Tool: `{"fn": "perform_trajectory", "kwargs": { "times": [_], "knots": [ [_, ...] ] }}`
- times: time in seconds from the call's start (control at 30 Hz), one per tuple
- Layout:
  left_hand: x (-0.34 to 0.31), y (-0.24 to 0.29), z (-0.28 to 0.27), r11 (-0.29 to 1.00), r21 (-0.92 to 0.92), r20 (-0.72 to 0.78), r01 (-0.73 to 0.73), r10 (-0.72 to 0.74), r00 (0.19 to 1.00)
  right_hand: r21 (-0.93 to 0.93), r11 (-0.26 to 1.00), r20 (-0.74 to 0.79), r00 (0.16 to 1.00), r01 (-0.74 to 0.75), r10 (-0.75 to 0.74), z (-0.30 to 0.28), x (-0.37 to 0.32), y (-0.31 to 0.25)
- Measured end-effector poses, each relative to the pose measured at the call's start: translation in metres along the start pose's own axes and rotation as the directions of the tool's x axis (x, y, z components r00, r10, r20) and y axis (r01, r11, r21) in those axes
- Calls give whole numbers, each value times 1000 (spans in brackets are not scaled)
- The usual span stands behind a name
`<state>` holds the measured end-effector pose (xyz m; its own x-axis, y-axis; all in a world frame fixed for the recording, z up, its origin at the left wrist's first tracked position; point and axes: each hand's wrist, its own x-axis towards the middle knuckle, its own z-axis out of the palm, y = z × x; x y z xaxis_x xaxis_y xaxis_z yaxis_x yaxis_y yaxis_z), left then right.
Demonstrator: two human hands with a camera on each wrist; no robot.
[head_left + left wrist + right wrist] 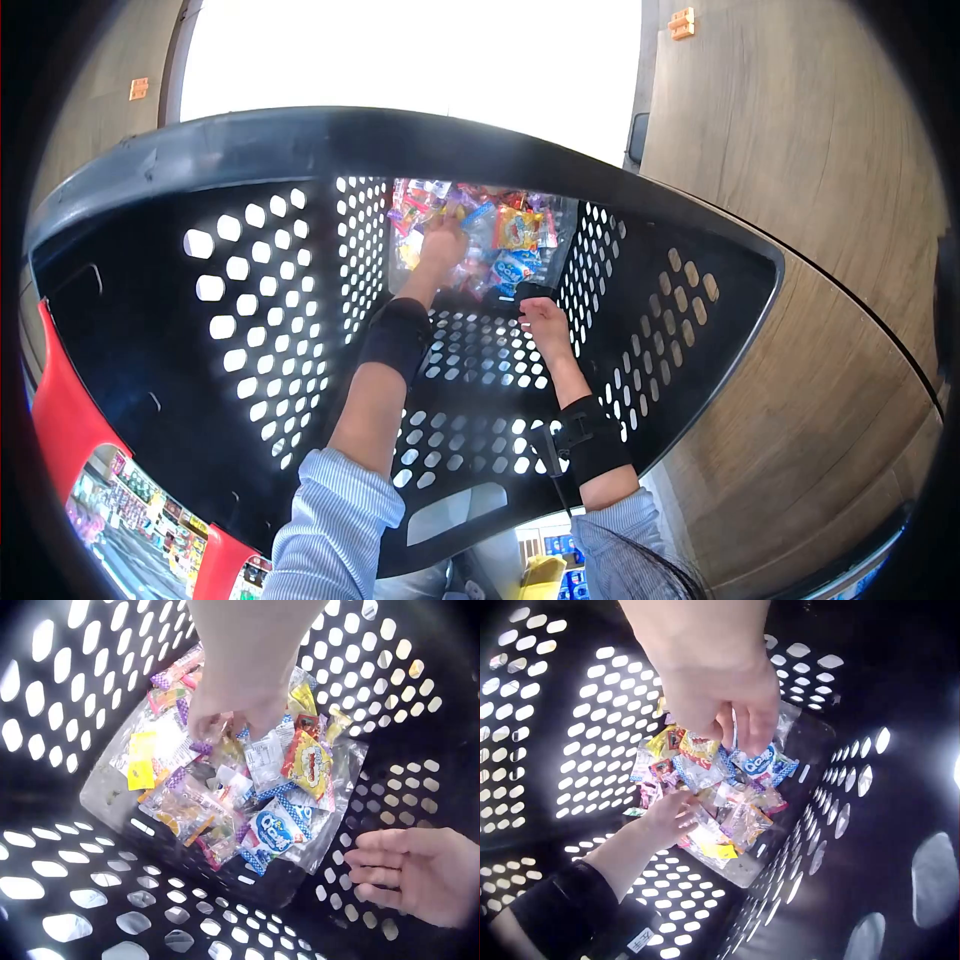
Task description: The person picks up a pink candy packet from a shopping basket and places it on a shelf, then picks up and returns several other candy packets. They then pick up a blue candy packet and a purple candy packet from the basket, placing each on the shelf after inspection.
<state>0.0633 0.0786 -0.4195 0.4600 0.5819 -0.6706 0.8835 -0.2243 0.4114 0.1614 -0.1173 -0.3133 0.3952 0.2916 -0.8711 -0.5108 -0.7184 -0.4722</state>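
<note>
My left hand reaches deep into a black plastic basket with perforated walls. Its fingertips are in among a pile of small wrapped snack packets at the bottom, fingers spread a little in the right wrist view. A clear plastic bag lies around and under the packets. Among them are a yellow and red packet, a blue and white packet and a plain yellow wrapper. My right hand hovers beside the pile near the basket's perforated wall, fingers relaxed and holding nothing.
Wood-grain panels flank the basket, with an orange clip on the right one. Red plastic parts stand at the lower left. Shelves of colourful goods show beyond them.
</note>
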Motion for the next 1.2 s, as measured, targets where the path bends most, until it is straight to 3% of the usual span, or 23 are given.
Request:
{"fn": "perform_trajectory", "kwargs": {
  "times": [0.03, 0.17, 0.23, 0.3, 0.33, 0.43, 0.5, 0.57, 0.6, 0.7, 0.77, 0.83, 0.97, 1.0, 1.1, 1.2],
  "knots": [
    [-4, 4, -7, 998, 59, 13, -26, 25, 1000, -2, 1000, -2, 1000, -11, 11, -1, -2, 1],
    [-28, 28, -38, 986, -134, -4, 100, -102, 995, -5, 1000, -14, 999, -31, 31, -6, -15, -2],
    [-33, 22, -33, 983, -165, -67, 82, -94, 993, -127, 990, 7, 997, -70, 71, -10, -21, -11],
    [-46, 22, -38, 966, -237, -54, 103, -119, 991, -118, 991, 13, 998, -57, 59, -13, -33, -21],
    [-54, 25, -40, 971, -233, -127, 50, -81, 989, -113, 992, 17, 999, -50, 52, -14, -40, -29],
    [-87, 40, -58, 977, -205, -106, 59, -82, 991, -22, 999, 20, 999, -30, 31, -18, -70, -54],
    [-104, 55, -76, 970, -178, -2, 166, -169, 986, -3, 1000, 2, 1000, -21, 21, -18, -89, -67],
    [-128, 68, -92, 981, -152, -4, 124, -126, 992, 32, 999, -28, 1000, 14, -13, -17, -109, -74],
    [-133, 62, -85, 936, -319, 33, 151, -148, 988, 46, 998, -28, 999, 33, -32, -17, -119, -77],
    [-176, 86, -109, 926, -374, -146, 47, -109, 983, 91, 993, 6, 997, 72, -73, -16, -149, -82],
    [-200, 103, -124, 862, -505, -147, 48, -141, 979, 226, 973, 58, 997, 37, -52, -15, -178, -89],
    [-230, 126, -149, 784, -617, -91, 66, -154, 984, 237, 971, 64, 998, -33, 18, -11, -209, -104],
    [-271, 146, -152, 453, -885, -187, -107, -135, 973, 334, 940, 114, 993, -69, 32, -8, -272, -139],
    [-290, 162, -166, 252, -961, -157, -117, -145, 977, 370, 929, 120, 993, -26, -20, -10, -289, -152],
    [-368, 214, -249, 172, -985, -19, -8, -61, 998, 475, 874, 138, 971, 107, -194, -16, -349, -190],
    [-435, 242, -318, 179, -983, -9, -32, 128, 992, 534, 805, 113, 922, 258, -370, -35, -420, -231]
  ]
}}
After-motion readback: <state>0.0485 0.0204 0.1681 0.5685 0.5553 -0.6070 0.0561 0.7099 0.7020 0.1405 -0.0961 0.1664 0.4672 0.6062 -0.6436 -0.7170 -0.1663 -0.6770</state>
